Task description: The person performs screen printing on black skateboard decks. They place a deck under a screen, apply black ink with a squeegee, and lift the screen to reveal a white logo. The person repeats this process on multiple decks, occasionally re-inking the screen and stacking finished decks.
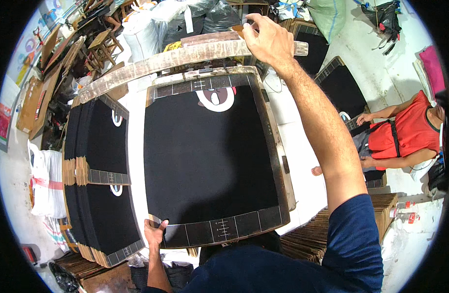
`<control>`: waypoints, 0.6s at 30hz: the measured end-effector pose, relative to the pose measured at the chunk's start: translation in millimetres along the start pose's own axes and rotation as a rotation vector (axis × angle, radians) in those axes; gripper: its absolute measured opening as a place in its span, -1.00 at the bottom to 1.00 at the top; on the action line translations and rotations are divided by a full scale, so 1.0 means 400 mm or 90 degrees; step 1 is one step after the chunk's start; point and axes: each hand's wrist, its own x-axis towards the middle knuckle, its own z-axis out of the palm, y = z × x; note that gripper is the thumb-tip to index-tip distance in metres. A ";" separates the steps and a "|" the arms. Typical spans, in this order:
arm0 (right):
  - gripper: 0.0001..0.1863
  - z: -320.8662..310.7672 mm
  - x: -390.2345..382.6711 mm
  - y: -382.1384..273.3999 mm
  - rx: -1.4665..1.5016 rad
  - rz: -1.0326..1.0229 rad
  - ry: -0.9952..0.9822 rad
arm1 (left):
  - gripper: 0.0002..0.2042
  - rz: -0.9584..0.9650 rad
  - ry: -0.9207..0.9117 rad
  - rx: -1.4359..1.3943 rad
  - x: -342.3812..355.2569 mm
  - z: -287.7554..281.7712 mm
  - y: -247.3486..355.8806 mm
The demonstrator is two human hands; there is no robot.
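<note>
Head view: left hand (154, 233) pinches the near-left corner of the board (244, 225); black cloth (207, 158) lies just beyond the thumb; right hand (269, 40) over the beam (175, 55), grip unclear.

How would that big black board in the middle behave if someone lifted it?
The board is probably stiff: its ruled lower end juts past the black cloth without visible sagging. The cloth alone might be floppy, though it lies smooth here. Lifted only at the corner by the left hand, so broad a board would likely tip.
</note>
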 end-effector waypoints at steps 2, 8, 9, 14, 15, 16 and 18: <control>-0.52 0.002 0.009 -0.002 -0.002 0.003 -0.009 | -0.27 0.001 0.005 0.045 -0.008 0.000 0.017; -0.49 0.000 0.055 -0.004 0.002 0.005 -0.009 | -0.25 -0.058 -0.003 0.009 -0.032 0.017 0.053; -0.49 0.001 0.059 -0.003 0.000 0.003 -0.008 | -0.25 -0.086 -0.003 0.031 -0.033 0.019 0.059; -0.48 0.000 0.071 -0.003 0.000 0.011 -0.007 | -0.22 -0.081 -0.004 0.032 -0.022 0.002 0.102; -0.48 -0.002 0.072 -0.004 -0.007 0.003 -0.004 | -0.20 -0.077 -0.007 0.030 -0.021 -0.002 0.113; -0.48 -0.004 0.074 -0.006 -0.010 0.004 -0.004 | -0.20 -0.101 -0.019 0.049 -0.019 -0.005 0.125; -0.48 -0.012 0.078 -0.014 -0.018 0.004 -0.002 | -0.19 -0.110 -0.021 0.084 -0.018 -0.011 0.145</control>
